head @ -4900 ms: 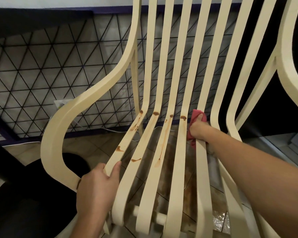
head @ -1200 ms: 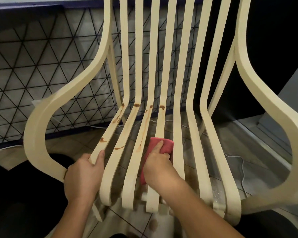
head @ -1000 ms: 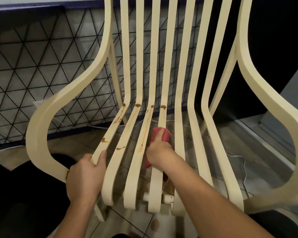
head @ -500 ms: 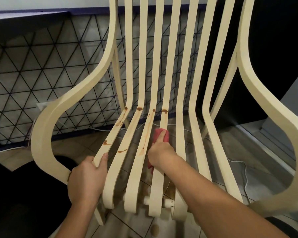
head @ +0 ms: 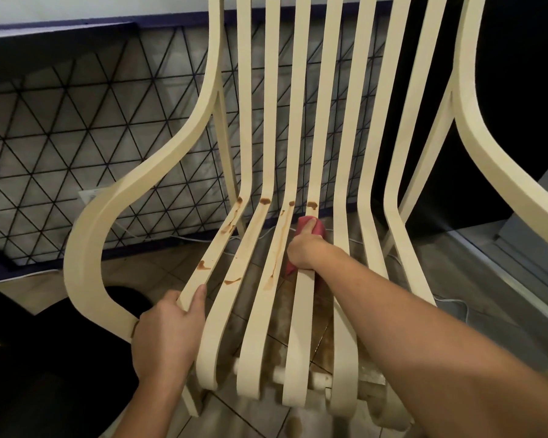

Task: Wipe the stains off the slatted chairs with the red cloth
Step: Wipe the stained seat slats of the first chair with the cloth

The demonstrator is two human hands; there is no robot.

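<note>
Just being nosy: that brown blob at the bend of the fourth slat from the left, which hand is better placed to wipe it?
The right hand, likely: it grips the red cloth on that slat, just below the stain. The left hand holds the leftmost slat.

Left hand [head: 166, 339] grips a slat [head: 215, 248]; outstretched right hand [head: 304, 251] clutches cloth [head: 319, 229].

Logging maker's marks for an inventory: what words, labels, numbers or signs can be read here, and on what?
None can be read.
The slatted chair bears only brown stains, no mark in view.
The red cloth under the right hand shows no tag.
The pale plate on the wall is too blurred to tell.
</note>
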